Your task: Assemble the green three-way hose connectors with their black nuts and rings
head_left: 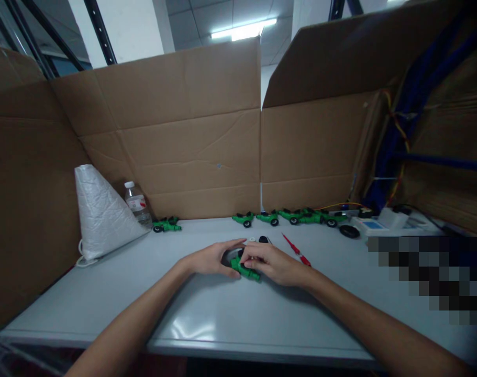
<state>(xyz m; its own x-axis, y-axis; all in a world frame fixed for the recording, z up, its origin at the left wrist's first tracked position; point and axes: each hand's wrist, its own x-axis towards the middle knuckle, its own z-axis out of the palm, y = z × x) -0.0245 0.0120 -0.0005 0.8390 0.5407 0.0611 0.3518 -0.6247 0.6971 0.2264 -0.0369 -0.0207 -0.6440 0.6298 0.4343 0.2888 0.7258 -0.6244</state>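
Observation:
My left hand [213,258] and my right hand [275,263] meet at the middle of the grey table [222,314]. Together they grip a small green toy car [244,269], which rests on the tabletop. A black wheel [227,256] shows between the fingers of the two hands. My left fingers curl around the car's left end and my right fingers press on its top. Just behind the hands lie a black wheel [264,239] and a small white part [252,239].
Several green toy cars [289,215] line the back edge, and one more green car [166,225] lies at left near a water bottle [138,204] and a white bag [100,212]. A red screwdriver [296,250] lies to the right. Cardboard walls [191,146] enclose the table.

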